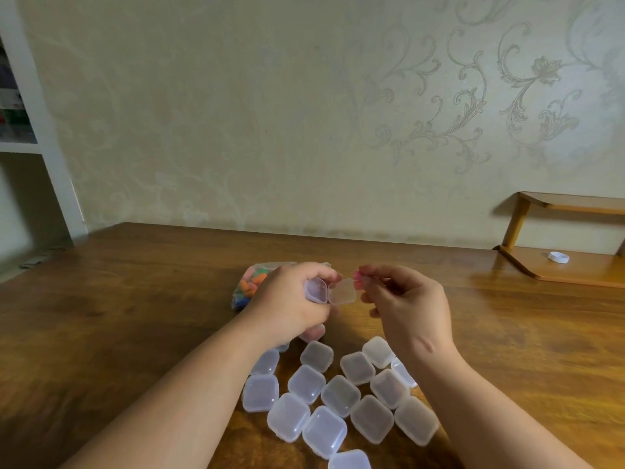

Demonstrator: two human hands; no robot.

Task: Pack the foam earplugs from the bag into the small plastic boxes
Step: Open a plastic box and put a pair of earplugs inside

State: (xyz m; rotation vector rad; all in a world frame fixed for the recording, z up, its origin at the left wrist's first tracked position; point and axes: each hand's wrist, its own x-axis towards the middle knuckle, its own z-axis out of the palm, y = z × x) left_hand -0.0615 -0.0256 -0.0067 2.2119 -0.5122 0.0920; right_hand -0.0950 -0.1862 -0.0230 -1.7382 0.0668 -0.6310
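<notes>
- Closed boxes (340, 396) lie clustered on the table (135, 299) nearest me, lids shut and not yet filled, as far as I can see.
- My left hand (291, 299) curls round one open box (316, 289) held above the table, its hinged lid (342, 292) swung out to the right.
- My right hand (406, 306) pinches a pink earplug (356, 275) between thumb and fingertips, just beside the lid's far corner.
- Behind the left hand, partly hidden by it, the bag (252, 282) of earplugs rests on the table.
- I judge the plug has to travel leftward over the lid (not land in it) and go into the tray, so I would keep the tray mouth facing up.
- Foam springs back, so I would press the plug down below the rim before folding the lid over.
- Blur hides the tray's inside, and I cannot tell whether it already holds a plug.
</notes>
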